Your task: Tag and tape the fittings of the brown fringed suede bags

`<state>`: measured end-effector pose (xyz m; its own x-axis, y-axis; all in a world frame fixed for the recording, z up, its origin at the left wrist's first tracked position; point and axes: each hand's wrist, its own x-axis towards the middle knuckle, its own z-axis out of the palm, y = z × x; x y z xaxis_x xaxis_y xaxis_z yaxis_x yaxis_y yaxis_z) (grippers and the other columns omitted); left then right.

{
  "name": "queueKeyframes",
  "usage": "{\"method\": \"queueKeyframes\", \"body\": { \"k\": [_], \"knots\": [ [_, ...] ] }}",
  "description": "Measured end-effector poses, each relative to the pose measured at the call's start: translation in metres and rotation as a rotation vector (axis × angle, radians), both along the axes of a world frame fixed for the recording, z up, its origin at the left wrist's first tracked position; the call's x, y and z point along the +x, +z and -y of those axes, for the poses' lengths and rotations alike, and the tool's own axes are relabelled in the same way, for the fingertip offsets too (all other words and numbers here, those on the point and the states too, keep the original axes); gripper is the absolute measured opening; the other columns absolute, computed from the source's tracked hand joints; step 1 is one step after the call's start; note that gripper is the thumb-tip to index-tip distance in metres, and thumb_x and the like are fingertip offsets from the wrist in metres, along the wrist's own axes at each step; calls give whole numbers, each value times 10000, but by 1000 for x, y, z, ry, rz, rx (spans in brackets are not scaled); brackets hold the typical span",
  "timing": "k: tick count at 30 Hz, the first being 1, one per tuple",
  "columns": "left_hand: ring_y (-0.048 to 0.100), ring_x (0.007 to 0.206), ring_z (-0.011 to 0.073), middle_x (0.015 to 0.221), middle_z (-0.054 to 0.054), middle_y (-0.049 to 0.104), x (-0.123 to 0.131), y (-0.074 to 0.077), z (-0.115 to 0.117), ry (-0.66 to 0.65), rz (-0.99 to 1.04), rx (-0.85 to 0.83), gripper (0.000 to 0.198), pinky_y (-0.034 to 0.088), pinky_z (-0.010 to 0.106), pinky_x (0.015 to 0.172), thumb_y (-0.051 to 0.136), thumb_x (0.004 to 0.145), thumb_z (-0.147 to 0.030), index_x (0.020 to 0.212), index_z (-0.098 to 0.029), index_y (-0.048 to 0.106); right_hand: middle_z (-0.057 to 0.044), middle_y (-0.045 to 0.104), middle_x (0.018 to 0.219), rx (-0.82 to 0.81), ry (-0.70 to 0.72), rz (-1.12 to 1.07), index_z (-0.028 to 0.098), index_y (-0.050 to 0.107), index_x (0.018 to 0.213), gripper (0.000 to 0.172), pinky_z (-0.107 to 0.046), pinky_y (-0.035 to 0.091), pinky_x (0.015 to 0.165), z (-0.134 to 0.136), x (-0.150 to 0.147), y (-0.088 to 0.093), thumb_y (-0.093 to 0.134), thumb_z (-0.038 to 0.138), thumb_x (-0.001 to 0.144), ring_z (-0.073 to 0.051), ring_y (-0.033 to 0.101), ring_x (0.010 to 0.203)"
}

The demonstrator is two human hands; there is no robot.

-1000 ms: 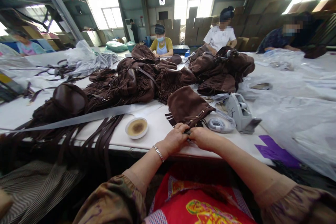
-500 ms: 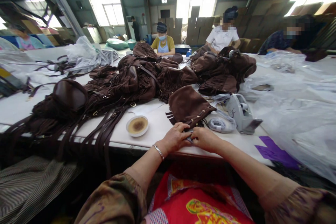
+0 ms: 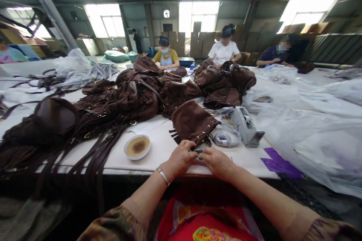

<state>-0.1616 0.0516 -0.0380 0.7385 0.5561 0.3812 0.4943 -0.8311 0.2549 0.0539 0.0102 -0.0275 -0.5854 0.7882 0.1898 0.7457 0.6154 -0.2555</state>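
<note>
Close together at the table's front edge, my left hand [image 3: 182, 158] and my right hand [image 3: 216, 161] have their fingers closed around something small and greyish between them, too small to make out. Just beyond my fingers lies a brown fringed bag [image 3: 192, 120] with small gold rings along its edge. To its right are a coiled item in clear plastic [image 3: 223, 138] and a grey tape dispenser [image 3: 245, 126]. A white dish [image 3: 137, 147] with tan contents and a dark centre rests left of my hands.
Brown fringed bags [image 3: 135, 94] are heaped across the middle and left of the table, straps hanging over the front edge. Clear plastic bags [image 3: 316, 131] and a purple piece [image 3: 279, 163] lie at the right. Several people are beyond the table.
The view has turned right and tilted up, so the table's contents appear further left and lower. My hands stay together around the small item, with the right fingers slightly repositioned.
</note>
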Motion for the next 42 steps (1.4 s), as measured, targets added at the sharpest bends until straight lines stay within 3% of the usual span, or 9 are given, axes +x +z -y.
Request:
{"method": "queueKeyframes", "body": {
  "k": [6, 10, 15, 18, 22, 28, 32, 36, 42],
  "knots": [
    [465, 1150, 271, 1213, 106, 546, 9, -1, 3, 37, 14, -10, 99, 524, 432, 946, 676, 862, -262, 908, -186, 719, -86, 620, 957, -27, -63, -142, 177, 666, 1032, 156, -335, 509, 820, 13, 1, -3, 556, 193, 923, -206, 597, 883],
    [487, 1158, 277, 1195, 101, 552, 7, 0, 9, 52, 65, -23, 16, 530, 455, 962, 686, 827, -177, 841, -176, 693, -105, 645, 1047, 4, -98, -325, 177, 641, 1170, 293, -356, 514, 883, 5, 24, 4, 561, 152, 890, -215, 615, 967],
    [530, 1116, 261, 1172, 99, 549, -15, 0, 21, 158, 115, -8, 89, 545, 437, 943, 627, 834, -91, 838, -178, 648, -109, 679, 1013, 149, -432, -382, 173, 706, 1047, 257, -378, 499, 892, -21, 82, 11, 504, 162, 889, -239, 629, 971],
    [547, 1094, 259, 1158, 97, 542, -29, -3, 27, 242, 134, 37, 145, 552, 434, 930, 589, 818, -42, 816, -183, 622, -105, 688, 1018, 124, -628, -290, 163, 727, 1030, 280, -337, 481, 906, -41, 107, 8, 491, 161, 879, -228, 640, 965],
    [536, 1113, 269, 1146, 100, 534, -27, -9, 34, 329, 156, 77, 165, 537, 456, 956, 556, 829, -30, 825, -183, 618, -114, 697, 1060, 56, -745, -110, 143, 727, 1077, 319, -287, 447, 934, -80, 119, 4, 458, 152, 907, -214, 628, 1020],
    [526, 1106, 284, 1112, 109, 537, -6, -15, 32, 395, 222, 99, 151, 525, 478, 963, 573, 813, -25, 795, -171, 608, -152, 689, 1112, -46, -689, 20, 121, 741, 1013, 232, -289, 423, 962, -158, 116, -4, 557, 150, 875, -234, 604, 1093],
    [529, 1108, 275, 1109, 106, 538, -5, -20, 26, 376, 254, 57, 187, 518, 457, 967, 570, 781, 7, 804, -174, 612, -166, 671, 1163, -124, -641, 118, 105, 722, 1034, 245, -327, 424, 994, -194, 110, -12, 694, 213, 816, -253, 587, 1140],
    [526, 1112, 275, 1123, 110, 534, -9, -25, 24, 376, 273, 21, 179, 514, 458, 964, 572, 793, -7, 818, -177, 620, -113, 682, 1110, -181, -646, 191, 115, 688, 1009, 248, -438, 471, 967, -203, 108, -17, 704, 312, 860, -238, 621, 1067],
    [530, 1111, 276, 1120, 111, 539, -9, -23, 26, 370, 294, 14, 173, 513, 468, 968, 571, 795, -9, 810, -177, 609, -78, 694, 978, -112, -649, 114, 109, 678, 938, 222, -401, 512, 888, -192, 100, -7, 653, 327, 909, -206, 655, 944]
  ]
}}
